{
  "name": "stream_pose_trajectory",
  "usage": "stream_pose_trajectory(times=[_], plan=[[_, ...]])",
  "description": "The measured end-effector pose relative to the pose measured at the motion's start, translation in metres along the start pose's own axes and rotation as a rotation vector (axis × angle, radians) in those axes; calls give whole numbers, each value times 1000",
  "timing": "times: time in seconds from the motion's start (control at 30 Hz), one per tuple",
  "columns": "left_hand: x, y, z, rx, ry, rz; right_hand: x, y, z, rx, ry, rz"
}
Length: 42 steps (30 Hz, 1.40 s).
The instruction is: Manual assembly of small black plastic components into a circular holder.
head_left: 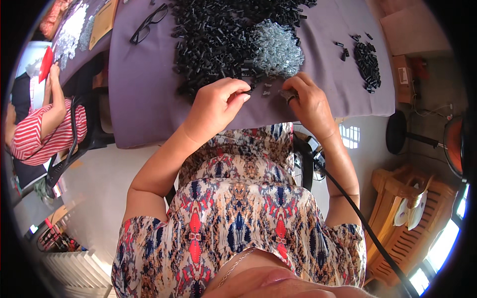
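Observation:
Both of my hands are at the near edge of a table with a purple cloth. My left hand (213, 105) is closed in a pinch, a small dark bit showing at its fingertips; it looks like one of the black tube pieces. The fingers of my right hand (312, 105) are curled, with small shiny clear pieces (286, 93) at the tips and a dark band on one finger. Beyond them spreads a large heap of short black tubes (213, 44). A mound of small clear pieces (278, 48) rests against its right side, and a few loose clear bits (267, 92) lie between my hands.
A smaller group of black pieces (366, 67) lies on the right of the purple cloth (139, 104). Black-framed glasses (149, 24) are at the far left. Another person in a striped top (47, 126) sits at left. A wooden bench (412, 218) and a fan (454, 146) stand right.

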State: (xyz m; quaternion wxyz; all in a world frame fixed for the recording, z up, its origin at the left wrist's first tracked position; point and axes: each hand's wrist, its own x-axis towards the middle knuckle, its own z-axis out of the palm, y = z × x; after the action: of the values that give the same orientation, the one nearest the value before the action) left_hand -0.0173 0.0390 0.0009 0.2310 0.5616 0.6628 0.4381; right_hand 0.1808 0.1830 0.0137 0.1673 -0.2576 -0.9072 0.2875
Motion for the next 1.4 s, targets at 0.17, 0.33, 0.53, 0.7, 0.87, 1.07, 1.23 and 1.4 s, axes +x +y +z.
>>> stream_pose_trajectory(times=[0.17, 0.33, 0.53, 0.7, 0.87, 1.07, 1.23, 1.4], plan=[[-2, -3, 0, -40, -14, -41, 0, -4, -1, 96, 34, 55], [-4, -1, 1, -35, -33, -50, 1, -1, 2, 148, 31, 104], [-4, 2, 1, 18, -14, -7, -4, 10, 3, 261, 88, 124], [-5, -1, 3, -9, -4, 16, -6, 11, -2, 150, 128, 121], [-10, 3, 2, -240, -71, -204, -5, 10, 4, 74, 86, 95], [-5, 4, -2, -748, -137, -434, -1, 0, 14, -90, 54, 82], [-9, -6, 2, -927, -68, -459, -2, -2, 11, -39, 63, 29], [-11, -2, 1, -1027, -27, -513, -2, -29, 7, 364, -10, 67]])
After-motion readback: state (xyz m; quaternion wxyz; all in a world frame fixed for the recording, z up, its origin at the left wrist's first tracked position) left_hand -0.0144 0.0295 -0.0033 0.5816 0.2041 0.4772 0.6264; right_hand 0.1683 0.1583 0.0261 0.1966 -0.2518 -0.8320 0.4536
